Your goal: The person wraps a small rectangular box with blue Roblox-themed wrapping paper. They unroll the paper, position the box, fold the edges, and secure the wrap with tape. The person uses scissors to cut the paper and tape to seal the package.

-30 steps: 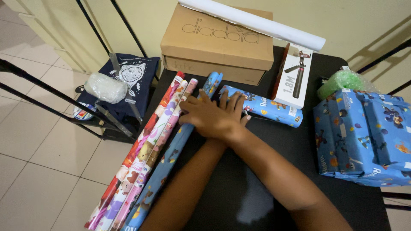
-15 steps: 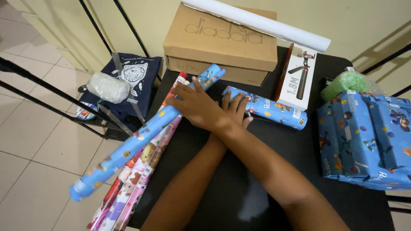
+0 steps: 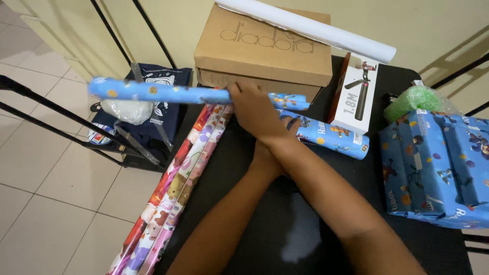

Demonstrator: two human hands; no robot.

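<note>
Floor tiles (image 3: 46, 168) in pale beige fill the left edge, with a dark metal rack (image 3: 76, 119) standing on them that carries a navy printed cloth (image 3: 163, 89) and a clear plastic bundle (image 3: 127, 109). Next, a long blue patterned wrapping-paper roll (image 3: 158, 93) is held level above the black table (image 3: 254, 203), in front of the brown cardboard shoebox (image 3: 265, 43). Your right hand (image 3: 254, 112), crossed over your other forearm, has its fingers closed around that roll. Three pink and red patterned rolls (image 3: 173, 188) lie along the table's left edge. Your left hand (image 3: 285, 127) is mostly hidden beneath the right wrist; whether its fingers grip the shorter blue paper roll (image 3: 331, 136) cannot be told. Farther right lies a blue wrapped parcel (image 3: 438, 168).
</note>
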